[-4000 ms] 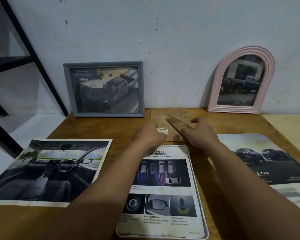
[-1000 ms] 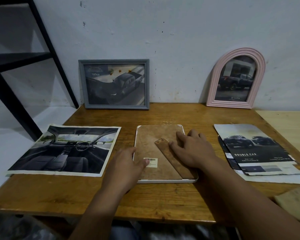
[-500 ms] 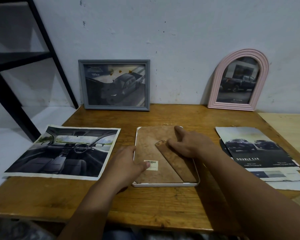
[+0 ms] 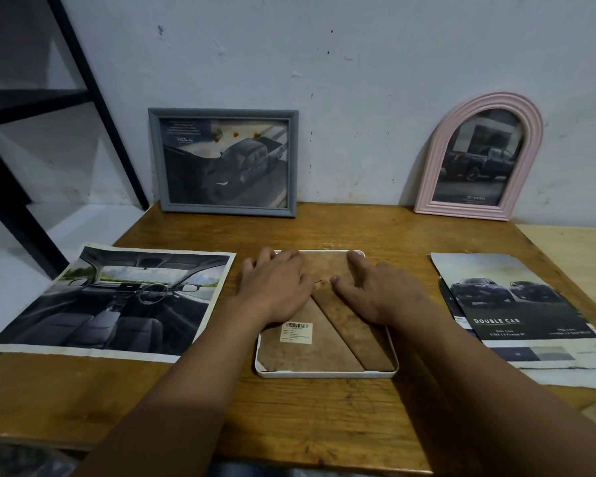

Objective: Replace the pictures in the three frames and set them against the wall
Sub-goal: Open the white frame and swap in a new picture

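Two hands lie spread on the brown backing board of the white frame, face down at centre of the head view: left hand and right hand both flat, fingers splayed, pinching nothing. Uneven pressing could leave the board seated crooked or crease the picture beneath. Lifting carelessly might snag the folded stand. Grey frame and pink frame lean on the wall, upper frame.
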